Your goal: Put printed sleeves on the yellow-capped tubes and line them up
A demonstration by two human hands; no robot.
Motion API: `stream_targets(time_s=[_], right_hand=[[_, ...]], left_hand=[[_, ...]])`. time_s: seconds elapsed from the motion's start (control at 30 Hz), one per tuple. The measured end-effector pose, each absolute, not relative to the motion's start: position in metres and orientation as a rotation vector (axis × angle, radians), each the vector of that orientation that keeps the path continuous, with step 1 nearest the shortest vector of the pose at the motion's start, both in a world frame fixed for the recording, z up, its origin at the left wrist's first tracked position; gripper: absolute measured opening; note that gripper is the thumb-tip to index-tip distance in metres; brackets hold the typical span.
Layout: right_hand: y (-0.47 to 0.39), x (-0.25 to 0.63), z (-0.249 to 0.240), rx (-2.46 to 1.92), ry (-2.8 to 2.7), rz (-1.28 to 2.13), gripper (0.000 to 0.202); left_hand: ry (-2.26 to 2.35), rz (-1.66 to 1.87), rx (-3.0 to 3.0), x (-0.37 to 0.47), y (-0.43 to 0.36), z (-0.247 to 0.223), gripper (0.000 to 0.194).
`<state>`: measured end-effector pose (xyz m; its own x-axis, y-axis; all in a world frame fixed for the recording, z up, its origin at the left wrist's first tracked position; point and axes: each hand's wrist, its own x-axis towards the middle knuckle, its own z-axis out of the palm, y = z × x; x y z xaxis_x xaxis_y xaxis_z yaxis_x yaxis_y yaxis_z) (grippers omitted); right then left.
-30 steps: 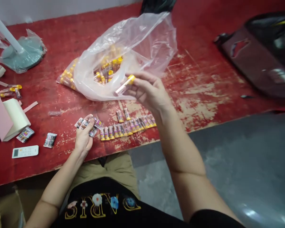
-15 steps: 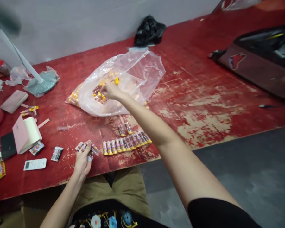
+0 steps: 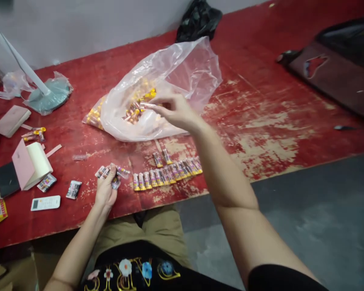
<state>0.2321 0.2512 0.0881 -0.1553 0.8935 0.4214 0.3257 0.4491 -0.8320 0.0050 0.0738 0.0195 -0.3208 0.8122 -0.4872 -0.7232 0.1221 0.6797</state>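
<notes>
A clear plastic bag (image 3: 182,68) lies open on the red table (image 3: 261,101), holding several small yellow-capped tubes (image 3: 136,107). My right hand (image 3: 177,111) is at the bag's mouth and pinches one tube (image 3: 147,105) between its fingertips. My left hand (image 3: 106,188) rests near the table's front edge, gripping a bunch of small printed labels (image 3: 111,173). A row of several labelled tubes (image 3: 166,173) lies between my hands, near the front edge.
At the left are a pink notepad (image 3: 30,163), a white remote (image 3: 45,203), loose labels (image 3: 73,189), a few tubes (image 3: 33,133) and a lamp base (image 3: 48,93). A black bag (image 3: 198,20) sits at the back, a dark case (image 3: 339,72) at the right.
My right hand reached into the bag half a second ago and has drawn back to its mouth with a tube in its fingers. My left hand has stayed in place with the labels.
</notes>
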Motion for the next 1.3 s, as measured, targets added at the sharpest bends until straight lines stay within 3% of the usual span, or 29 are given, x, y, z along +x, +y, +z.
stream_targets(time_s=[0.2, 0.43, 0.87, 1.07, 1.3], right_hand=[[0.093, 0.256, 0.066, -1.027, -1.412, 0.968, 0.035], [0.017, 0.243, 0.015, -1.022, -1.127, 0.997, 0.023], [-0.023, 0.219, 0.013, -1.012, -1.141, 0.871, 0.012], [-0.031, 0.23, 0.018, -0.946, -1.426, 0.859, 0.026], [-0.037, 0.23, 0.02, -0.927, -1.358, 0.781, 0.024]], left_hand=[[1.016, 1.495, 0.191, 0.039, 0.062, 0.022, 0.037], [1.019, 1.484, 0.199, 0.05, 0.033, 0.023, 0.043], [1.051, 1.421, 0.33, 0.047, 0.011, 0.021, 0.052], [1.034, 1.335, 0.416, 0.046, 0.001, 0.025, 0.06], [1.069, 1.284, 0.545, 0.047, 0.0, 0.03, 0.049]])
